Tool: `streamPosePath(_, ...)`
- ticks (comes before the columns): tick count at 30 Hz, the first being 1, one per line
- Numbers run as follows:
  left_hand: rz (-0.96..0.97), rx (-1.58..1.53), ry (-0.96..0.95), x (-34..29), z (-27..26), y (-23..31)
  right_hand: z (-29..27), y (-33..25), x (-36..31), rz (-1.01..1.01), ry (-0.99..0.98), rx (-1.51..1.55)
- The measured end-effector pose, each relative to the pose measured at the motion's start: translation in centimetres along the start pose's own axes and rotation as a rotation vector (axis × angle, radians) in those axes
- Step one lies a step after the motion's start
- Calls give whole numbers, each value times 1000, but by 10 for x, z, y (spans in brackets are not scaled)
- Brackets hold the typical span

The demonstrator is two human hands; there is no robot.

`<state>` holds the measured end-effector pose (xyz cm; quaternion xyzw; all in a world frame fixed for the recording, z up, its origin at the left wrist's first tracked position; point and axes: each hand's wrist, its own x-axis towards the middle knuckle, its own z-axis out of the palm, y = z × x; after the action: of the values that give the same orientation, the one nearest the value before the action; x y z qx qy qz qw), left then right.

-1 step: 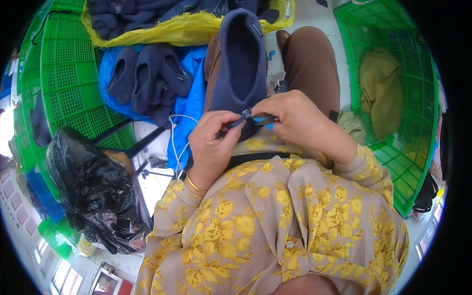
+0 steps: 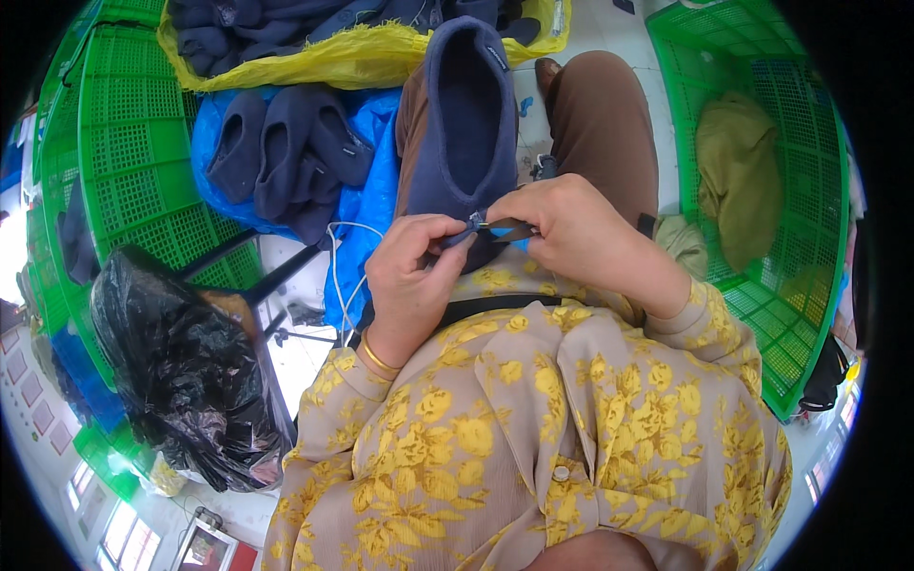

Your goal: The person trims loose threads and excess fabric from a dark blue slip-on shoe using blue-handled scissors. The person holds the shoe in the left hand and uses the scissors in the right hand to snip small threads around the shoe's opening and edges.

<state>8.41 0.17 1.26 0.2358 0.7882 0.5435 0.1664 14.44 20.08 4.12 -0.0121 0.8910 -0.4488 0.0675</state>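
A dark navy felt slipper (image 2: 466, 114) lies over my lap, its opening facing up and its toe pointing away from me. With thumb and fingers closed, my left hand (image 2: 419, 271) pinches the slipper's heel edge at the end nearest me. My right hand (image 2: 576, 224) is closed around a pair of small dark-bladed thread snips (image 2: 512, 231), partly hidden by the fingers. Their tip meets the heel edge right beside my left fingertips. A bit of blue shows under the snips, too small to make out.
Several navy slippers (image 2: 286, 152) lie on blue plastic (image 2: 362, 205) to the left. Beyond is a yellow woven sack (image 2: 314, 57) filled with more. Green mesh crates (image 2: 133, 143) stand at left; another green crate (image 2: 771, 328) at right holds olive cloth (image 2: 738, 181). A black plastic bag (image 2: 181, 371) sits at near left.
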Motion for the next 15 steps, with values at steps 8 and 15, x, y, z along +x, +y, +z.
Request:
streamPosePath(8, 30, 9, -17, 0, 0, -2, -1, -2, 1, 70, -78, -1)
streamPosePath(15, 21, 10, -9, -1, 0, -3, 0, -3, 2, 104, -96, 18)
